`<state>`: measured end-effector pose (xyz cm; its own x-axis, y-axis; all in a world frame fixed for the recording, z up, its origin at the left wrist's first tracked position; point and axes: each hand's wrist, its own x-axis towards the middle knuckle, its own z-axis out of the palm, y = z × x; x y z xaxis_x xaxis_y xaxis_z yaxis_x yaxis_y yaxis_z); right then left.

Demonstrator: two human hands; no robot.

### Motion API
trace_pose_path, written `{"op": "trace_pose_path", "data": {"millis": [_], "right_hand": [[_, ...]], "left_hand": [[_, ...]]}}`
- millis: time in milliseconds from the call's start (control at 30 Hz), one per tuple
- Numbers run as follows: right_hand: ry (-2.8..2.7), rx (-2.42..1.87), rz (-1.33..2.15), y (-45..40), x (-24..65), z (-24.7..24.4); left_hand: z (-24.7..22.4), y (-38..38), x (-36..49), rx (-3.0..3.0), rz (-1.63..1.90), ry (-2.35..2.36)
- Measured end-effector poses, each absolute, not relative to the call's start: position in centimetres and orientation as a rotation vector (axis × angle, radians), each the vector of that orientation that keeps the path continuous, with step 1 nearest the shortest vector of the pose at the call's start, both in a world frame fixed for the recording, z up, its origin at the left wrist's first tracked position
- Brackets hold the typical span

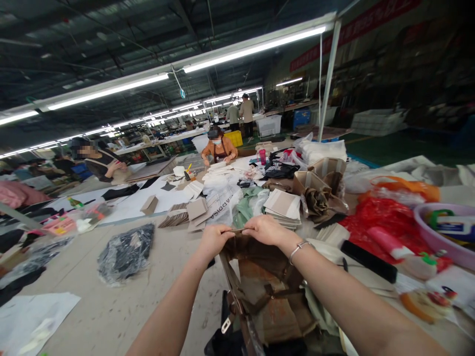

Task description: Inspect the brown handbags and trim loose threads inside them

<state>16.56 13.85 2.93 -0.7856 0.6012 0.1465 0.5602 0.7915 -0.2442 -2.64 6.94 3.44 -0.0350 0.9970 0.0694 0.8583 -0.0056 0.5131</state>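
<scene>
A brown bag [272, 306] stands in front of me with its mouth towards me, its creased inside showing. My left hand [217, 241] pinches the far rim between thumb and fingers. Close beside it, my right hand [264, 230] grips the same rim, a bracelet on that wrist. A metal zipper pull or tag [225, 324] hangs at the bag's left side. Dark fabric lies under the bag. Beyond my hands are stacks of beige panels [284, 203] and a green cloth in clear plastic [249, 205].
A plastic-wrapped dark bundle [126, 253] lies left on the table [166, 267]. To the right are a black phone-like slab [369, 261], red plastic bags [389, 222] and a purple basin [423, 217]. Across the table a co-worker in orange [222, 148] handles pale pieces; another person [102, 163] stands left.
</scene>
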Motion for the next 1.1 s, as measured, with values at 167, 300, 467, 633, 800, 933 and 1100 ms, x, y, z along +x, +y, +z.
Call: {"op": "trace_pose_path", "data": {"millis": [167,300,467,633,800,933,1100], "right_hand": [[-2.766,-0.811,0.339,14.0,17.0,3.1],[-2.738,-0.728,0.425,14.0,17.2,3.6],[-2.731,-0.858,0.282,13.4,16.0,3.6],[-2.773,-0.976,0.120,13.2,14.7,3.3],[-2.771,-0.974,0.089,13.3,14.7,3.3],[-2.771,-0.954,0.097,13.3,15.0,3.1],[-2.752,-0.929,0.134,13.5,15.1,3.1]], "left_hand": [[3.4,7.1,-2.4,1.907,0.616,1.976],[3.3,7.3,-2.4,1.908,0.618,1.988],[3.2,7.2,-2.8,1.883,0.615,2.023],[2.9,6.6,-4.0,1.879,0.615,1.883],[3.0,5.7,-4.2,1.864,0.645,1.916],[3.1,5.6,-3.4,1.831,0.677,1.995],[2.5,5.9,-3.3,1.671,0.752,2.014]]}}
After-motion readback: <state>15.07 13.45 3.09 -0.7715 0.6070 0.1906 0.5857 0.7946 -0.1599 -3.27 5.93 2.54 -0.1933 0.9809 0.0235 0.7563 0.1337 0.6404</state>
